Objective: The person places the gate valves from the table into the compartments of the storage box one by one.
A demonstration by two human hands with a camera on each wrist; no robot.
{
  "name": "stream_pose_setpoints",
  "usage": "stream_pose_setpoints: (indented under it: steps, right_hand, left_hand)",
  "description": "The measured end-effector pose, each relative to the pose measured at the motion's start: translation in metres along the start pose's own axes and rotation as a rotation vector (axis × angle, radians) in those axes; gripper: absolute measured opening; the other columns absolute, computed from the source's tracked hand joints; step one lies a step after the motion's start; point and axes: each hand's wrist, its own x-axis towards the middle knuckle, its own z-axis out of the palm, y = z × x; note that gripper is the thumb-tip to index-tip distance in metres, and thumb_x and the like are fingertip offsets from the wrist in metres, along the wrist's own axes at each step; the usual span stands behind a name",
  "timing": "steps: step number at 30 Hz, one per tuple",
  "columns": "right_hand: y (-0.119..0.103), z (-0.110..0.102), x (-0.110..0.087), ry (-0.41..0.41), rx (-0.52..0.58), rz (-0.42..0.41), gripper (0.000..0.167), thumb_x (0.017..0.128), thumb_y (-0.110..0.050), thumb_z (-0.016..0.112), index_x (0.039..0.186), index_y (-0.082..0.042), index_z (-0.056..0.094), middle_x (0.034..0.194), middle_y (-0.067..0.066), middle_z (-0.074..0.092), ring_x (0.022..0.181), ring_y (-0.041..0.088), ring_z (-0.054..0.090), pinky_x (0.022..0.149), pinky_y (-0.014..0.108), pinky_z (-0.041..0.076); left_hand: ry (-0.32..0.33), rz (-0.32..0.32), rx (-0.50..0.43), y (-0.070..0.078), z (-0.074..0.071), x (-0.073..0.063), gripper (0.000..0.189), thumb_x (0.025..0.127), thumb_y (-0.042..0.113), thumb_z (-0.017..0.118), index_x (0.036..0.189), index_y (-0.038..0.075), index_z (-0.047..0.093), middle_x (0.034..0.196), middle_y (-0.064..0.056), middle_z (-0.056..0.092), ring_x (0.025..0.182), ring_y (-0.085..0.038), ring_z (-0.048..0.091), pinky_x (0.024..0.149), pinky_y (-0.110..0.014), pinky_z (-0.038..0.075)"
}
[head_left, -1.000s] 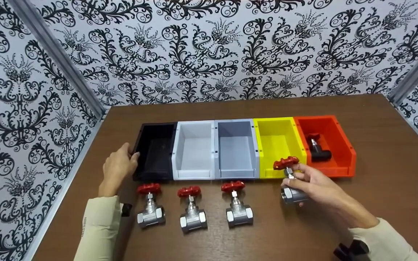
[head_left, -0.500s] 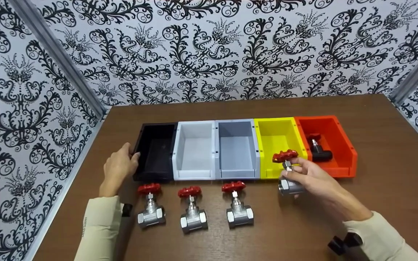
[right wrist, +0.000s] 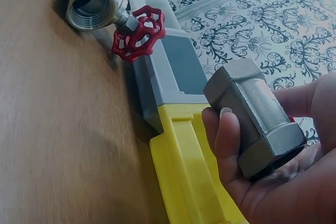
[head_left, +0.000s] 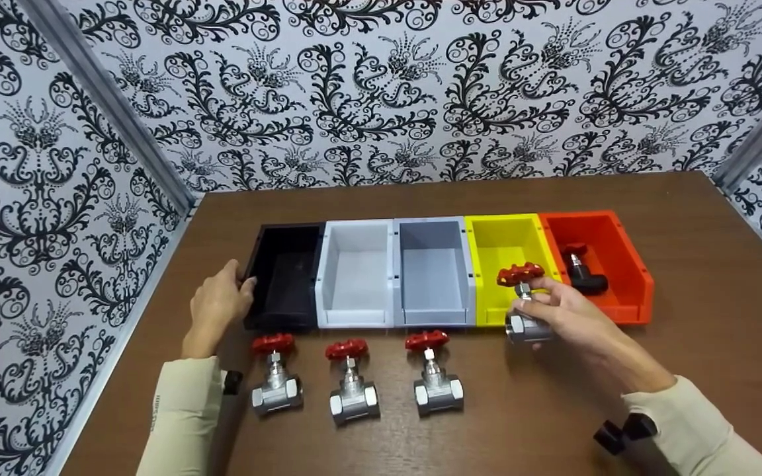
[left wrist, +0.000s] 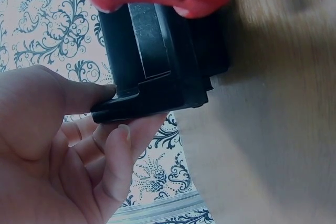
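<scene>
My right hand (head_left: 576,314) grips a metal gate valve (head_left: 528,327) with a red handwheel, holding it upright at the front of the yellow bin (head_left: 513,239). In the right wrist view the fingers and thumb wrap the silver valve body. Over on the left, my left hand (head_left: 221,297) pinches the side wall of the black bin (head_left: 283,320) between thumb and fingers, as the left wrist view shows. Three similar valves with red handwheels stand in a row before the bins: the left valve (head_left: 277,391), the middle valve (head_left: 353,399) and the right valve (head_left: 438,391).
Between the black and yellow bins sit a white bin (head_left: 356,318) and a grey bin (head_left: 435,318). The orange-red bin (head_left: 622,315) at the right end holds a black valve-like piece (head_left: 586,284). Patterned walls (head_left: 381,99) bound the brown table (head_left: 500,423) behind and at the sides.
My right hand has raised the valve and carried it a little away from me, toward the yellow bin. The left hand keeps its place on the black bin.
</scene>
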Motion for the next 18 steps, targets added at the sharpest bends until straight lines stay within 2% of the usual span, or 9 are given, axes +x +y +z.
stream_pose_setpoints:
  steps: [8,18]
  right_hand:
    - [-0.006,0.000,0.006,-0.011,0.042,-0.055,0.073,0.099,-0.032,0.061,0.149,0.002,0.021,0.112,0.011,0.064,0.085,0.018,0.065,0.069,0.030,0.056]
    - [-0.004,-0.003,0.020,0.032,0.027,-0.050,0.069,0.098,-0.035,0.062,0.147,-0.001,0.027,0.115,0.013,0.064,0.088,0.020,0.067,0.073,0.032,0.057]
  left_hand:
    - [-0.002,0.004,-0.003,-0.001,-0.001,-0.001,0.025,0.099,0.030,0.053,0.100,0.005,0.051,0.098,-0.026,0.065,0.092,-0.051,0.061,0.071,-0.059,0.044]
    - [-0.018,-0.002,0.001,0.000,0.000,0.000,0.026,0.100,0.030,0.053,0.101,0.005,0.050,0.097,-0.026,0.064,0.090,-0.050,0.061,0.069,-0.057,0.044]
